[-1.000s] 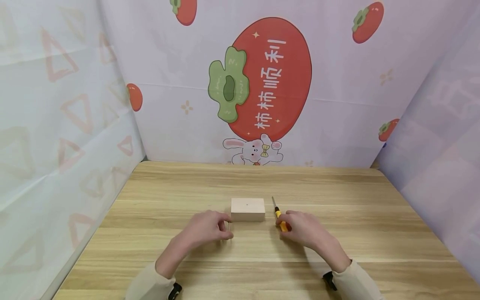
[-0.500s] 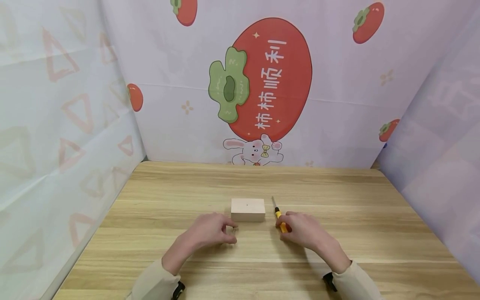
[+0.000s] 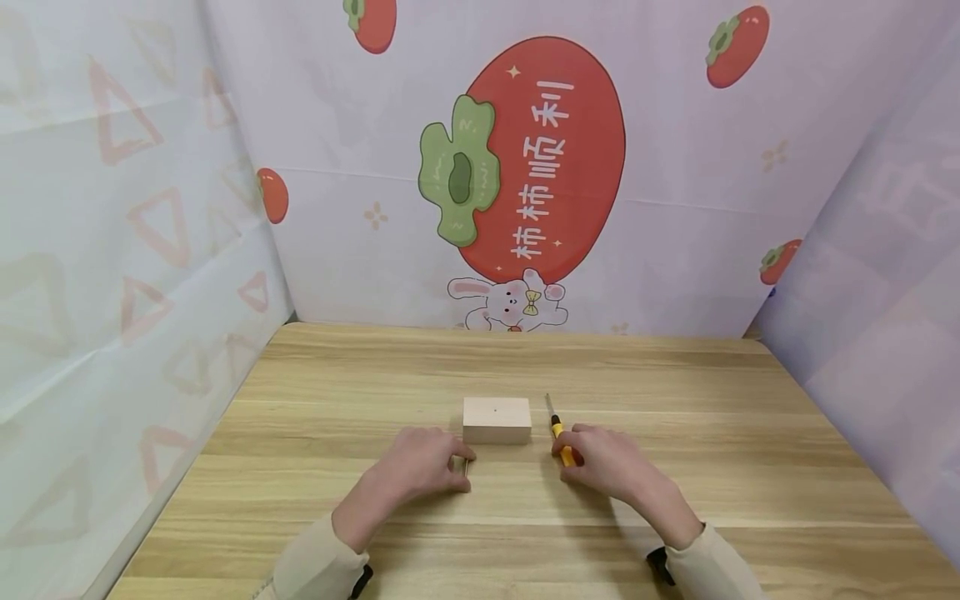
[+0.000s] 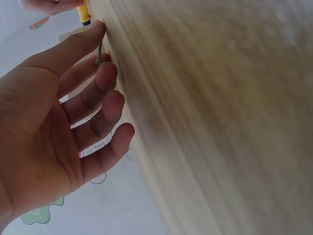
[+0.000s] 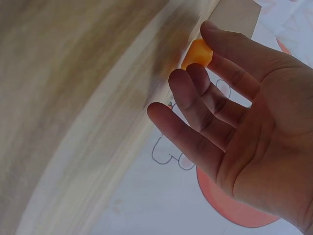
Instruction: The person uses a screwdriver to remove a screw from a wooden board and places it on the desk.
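My left hand (image 3: pixel 423 462) is low over the table, just in front of a pale wooden block (image 3: pixel 496 423). Between its thumb and index finger it pinches a small metal screw (image 4: pixel 99 55), held lengthwise from one fingertip to the other. On top of the block shows a small dark hole (image 3: pixel 495 410). My right hand (image 3: pixel 606 460) has thumb and fingers around the yellow handle of a screwdriver (image 3: pixel 557 428), to the right of the block. Its metal shaft points away from me. In the right wrist view the handle's end (image 5: pixel 198 53) shows between thumb and fingers.
The wood-grain table (image 3: pixel 360 375) reaches back to a printed cloth (image 3: pixel 345 258) with persimmons and a rabbit. More cloth hangs along the left (image 3: pixel 67 358) and right (image 3: pixel 885 350) sides.
My left hand has shifted right and a little towards me, the screw still between its fingertips. The right hand, screwdriver and block have stayed in place.
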A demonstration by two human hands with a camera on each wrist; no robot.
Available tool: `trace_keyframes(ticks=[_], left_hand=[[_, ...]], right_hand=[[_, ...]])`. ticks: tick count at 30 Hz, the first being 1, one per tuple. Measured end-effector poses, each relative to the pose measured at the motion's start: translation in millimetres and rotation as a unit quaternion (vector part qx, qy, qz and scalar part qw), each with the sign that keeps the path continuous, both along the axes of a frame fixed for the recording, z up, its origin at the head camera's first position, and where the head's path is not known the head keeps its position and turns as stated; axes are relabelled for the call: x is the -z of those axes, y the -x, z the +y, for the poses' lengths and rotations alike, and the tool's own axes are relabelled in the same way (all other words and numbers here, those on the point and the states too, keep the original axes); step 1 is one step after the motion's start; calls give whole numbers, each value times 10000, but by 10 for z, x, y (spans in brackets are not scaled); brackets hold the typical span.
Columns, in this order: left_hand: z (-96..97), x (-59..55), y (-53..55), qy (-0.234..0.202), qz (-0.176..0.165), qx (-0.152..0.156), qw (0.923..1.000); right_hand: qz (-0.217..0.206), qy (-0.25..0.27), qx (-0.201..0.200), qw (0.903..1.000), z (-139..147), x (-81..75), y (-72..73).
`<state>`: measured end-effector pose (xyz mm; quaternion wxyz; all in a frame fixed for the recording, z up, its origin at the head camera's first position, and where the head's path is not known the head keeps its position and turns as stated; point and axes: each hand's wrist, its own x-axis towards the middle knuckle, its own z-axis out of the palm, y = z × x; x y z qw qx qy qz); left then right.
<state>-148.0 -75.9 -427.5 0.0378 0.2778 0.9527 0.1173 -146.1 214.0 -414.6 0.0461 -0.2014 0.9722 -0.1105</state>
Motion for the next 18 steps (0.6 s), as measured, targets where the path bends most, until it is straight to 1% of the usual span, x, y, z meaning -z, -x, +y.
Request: trace_keyframes(ticks=[3,6,13,18], left_hand=[[-7,-5,-6,28,28,-11,10000],[-19,-8,-12,-23,-30,-36,10000],[-47,-26,-21,-208,-370,-171,9990],[-66,-16,-12,-239,-596,-173,9978]], right_hand=[[-17,20,20,10000,-1,0,-7],[-35,28,38,10000,-1,0,-13],[-100,22,42,9999,8,2,-26],[-84,14,-45,10000,16,-8,-34]])
